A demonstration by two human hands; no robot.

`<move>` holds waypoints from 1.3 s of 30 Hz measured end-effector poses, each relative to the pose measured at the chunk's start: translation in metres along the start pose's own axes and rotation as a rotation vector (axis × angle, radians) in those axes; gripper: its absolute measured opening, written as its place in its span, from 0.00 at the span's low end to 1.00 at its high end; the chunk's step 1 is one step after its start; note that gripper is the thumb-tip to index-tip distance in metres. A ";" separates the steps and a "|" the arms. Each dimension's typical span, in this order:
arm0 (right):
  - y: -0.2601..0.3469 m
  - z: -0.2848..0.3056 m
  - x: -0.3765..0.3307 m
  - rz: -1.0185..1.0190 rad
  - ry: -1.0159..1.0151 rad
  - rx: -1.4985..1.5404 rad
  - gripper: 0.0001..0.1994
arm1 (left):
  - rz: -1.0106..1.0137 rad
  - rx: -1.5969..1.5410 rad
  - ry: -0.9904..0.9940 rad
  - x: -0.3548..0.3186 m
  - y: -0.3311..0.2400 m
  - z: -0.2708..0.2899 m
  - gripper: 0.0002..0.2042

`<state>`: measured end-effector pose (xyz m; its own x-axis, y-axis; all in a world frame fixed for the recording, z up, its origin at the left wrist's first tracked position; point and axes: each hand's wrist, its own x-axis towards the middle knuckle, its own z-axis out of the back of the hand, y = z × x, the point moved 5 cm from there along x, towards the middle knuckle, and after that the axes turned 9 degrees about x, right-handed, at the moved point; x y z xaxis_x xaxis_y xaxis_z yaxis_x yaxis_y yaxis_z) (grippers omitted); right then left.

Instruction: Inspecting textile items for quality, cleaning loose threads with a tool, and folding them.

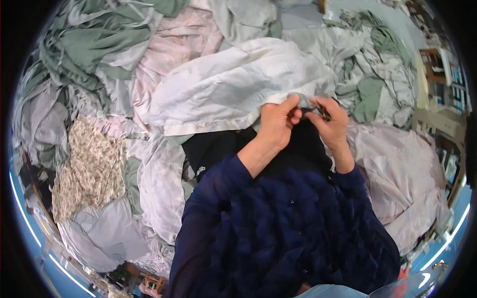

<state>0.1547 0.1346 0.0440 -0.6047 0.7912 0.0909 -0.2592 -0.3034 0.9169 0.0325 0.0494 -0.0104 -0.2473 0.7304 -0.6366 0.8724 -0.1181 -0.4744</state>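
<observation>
My left hand [276, 122] and my right hand [332, 120] meet in front of me, both pinching a small grey piece of cloth [301, 100]. A thin dark object shows between my right fingers, too small to identify. My forearms wear dark blue sleeves. Just beyond my hands lies a large white sheet [233, 84], bunched and folded. A black cloth [218, 149] lies beneath my wrists.
Heaps of crumpled fabric surround me: green cloth [94, 44] at far left, pale pink cloth [179, 39] at the back, a floral-patterned cloth [92, 164] at left, grey-green cloth [377, 64] at far right, pale lilac fabric [402, 169] at right. Shelving [444, 84] stands at the right edge.
</observation>
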 end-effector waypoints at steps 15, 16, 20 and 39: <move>0.041 0.004 0.034 0.111 0.116 -0.047 0.07 | -1.299 1.450 -0.225 -0.045 -0.069 -0.029 0.21; 0.036 0.005 0.034 0.101 0.096 -0.007 0.06 | -1.244 1.410 -0.078 -0.034 -0.062 -0.022 0.19; 0.036 0.013 0.046 0.064 0.105 0.036 0.06 | -0.952 1.168 0.156 -0.019 -0.058 -0.025 0.13; 0.013 -0.043 0.098 0.040 0.189 -0.014 0.06 | -0.605 0.667 -0.069 0.028 -0.060 0.028 0.09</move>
<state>0.0600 0.1850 0.0477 -0.7450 0.6651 0.0509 -0.2421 -0.3407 0.9084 -0.0390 0.0588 -0.0167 -0.6279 0.7552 -0.1882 0.1646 -0.1075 -0.9805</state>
